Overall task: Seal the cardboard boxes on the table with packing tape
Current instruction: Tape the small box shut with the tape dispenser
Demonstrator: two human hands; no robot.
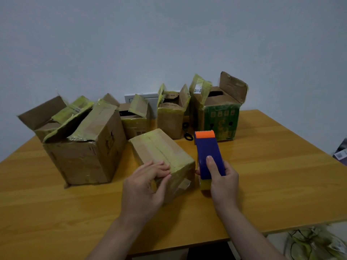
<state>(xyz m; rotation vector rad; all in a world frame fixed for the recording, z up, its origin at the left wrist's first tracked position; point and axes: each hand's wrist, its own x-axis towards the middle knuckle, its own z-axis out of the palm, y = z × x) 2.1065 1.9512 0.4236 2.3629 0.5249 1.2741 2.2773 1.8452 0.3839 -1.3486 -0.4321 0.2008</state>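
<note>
The small box (163, 154) sits closed mid-table (272, 166) between my hands. My left hand (148, 184) pinches its near top edge, fingers together. My right hand (223, 179) grips the tape dispenser (207, 151) just beside it. Next, I reckon, tape must run straight along the seam.

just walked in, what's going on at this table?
A person is taping boxes. The left hand holds the near top edge of the small box, which is closed with tape along its top seam. The right hand grips the tape dispenser just right of it. The large box, the green box and the others behind have open flaps. Scissors lie at the back.
</note>
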